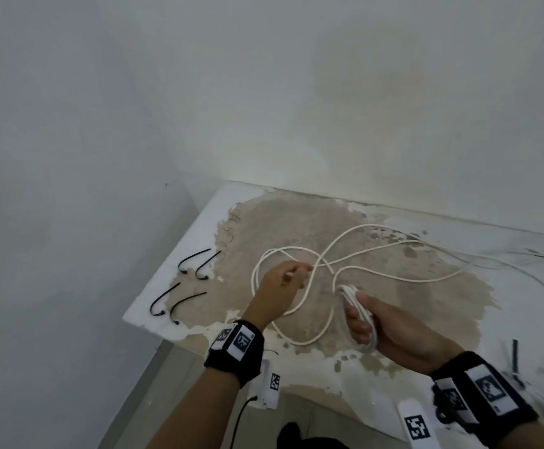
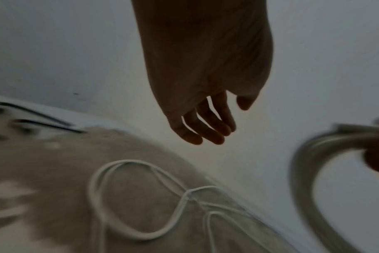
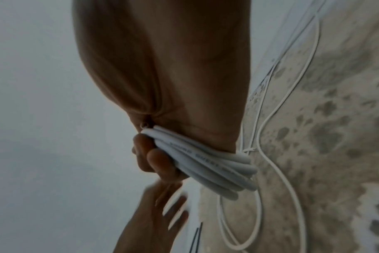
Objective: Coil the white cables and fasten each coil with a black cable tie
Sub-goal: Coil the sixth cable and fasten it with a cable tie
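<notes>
Right hand (image 1: 390,332) gripped coil (image 3: 208,162) of white cable (image 1: 393,254); rest sprawled on counter (image 1: 523,286). Left hand (image 2: 203,95) hung open, empty. Better: feed even loops, keep slack untangled.

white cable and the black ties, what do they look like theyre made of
White cable: probably a smooth plastic jacket, matte with a slight sheen; grey lettering is printed along it and it bends into loose loops.

Black cable ties: thin, dark, springy curved strips, likely nylon or plastic, too small to be sure.
</notes>
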### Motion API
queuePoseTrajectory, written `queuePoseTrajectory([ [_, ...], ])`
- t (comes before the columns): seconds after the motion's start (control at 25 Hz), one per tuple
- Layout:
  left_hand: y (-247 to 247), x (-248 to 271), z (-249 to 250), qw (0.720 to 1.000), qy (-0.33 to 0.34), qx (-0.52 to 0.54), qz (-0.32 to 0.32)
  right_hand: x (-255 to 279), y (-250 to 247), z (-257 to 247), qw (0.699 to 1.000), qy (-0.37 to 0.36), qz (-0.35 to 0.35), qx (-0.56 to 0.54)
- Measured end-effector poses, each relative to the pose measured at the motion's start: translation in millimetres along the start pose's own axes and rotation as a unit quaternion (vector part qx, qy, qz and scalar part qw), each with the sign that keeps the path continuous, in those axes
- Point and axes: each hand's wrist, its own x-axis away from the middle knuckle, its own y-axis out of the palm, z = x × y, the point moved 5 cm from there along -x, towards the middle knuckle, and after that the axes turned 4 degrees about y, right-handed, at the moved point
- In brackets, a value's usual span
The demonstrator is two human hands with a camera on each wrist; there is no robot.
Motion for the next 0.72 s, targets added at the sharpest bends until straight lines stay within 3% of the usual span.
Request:
queuePoseTrajectory([
  [0.08,-63.0,23.8,-70.2,0.986,-0.111,-0.055,0.110,-6.9,-8.7,11.7,0.997,0.029,0.034,0.064],
  [0.16,-127.7,60.3,-126.8,0.944,-0.221,-0.162,0.185,-9.8,-16.9,20.0,0.990,0.051,0.067,0.111],
  [0.24,-173.5,92.4,-165.0,0.902,-0.302,-0.254,0.175,-12.8,-24.3,23.5,0.982,0.057,0.098,0.151],
  [0.32,-197.9,112.2,-183.5,0.883,-0.340,-0.297,0.127,-16.5,-29.4,22.5,0.974,0.049,0.122,0.182],
  [0.48,-218.6,115.5,-194.1,0.881,-0.297,-0.348,0.119,-21.4,-31.4,18.3,0.976,0.031,0.142,0.159],
  [0.72,-202.2,99.6,-175.8,0.913,-0.196,-0.347,0.081,-17.0,-24.4,23.3,0.987,0.027,0.127,0.094],
])
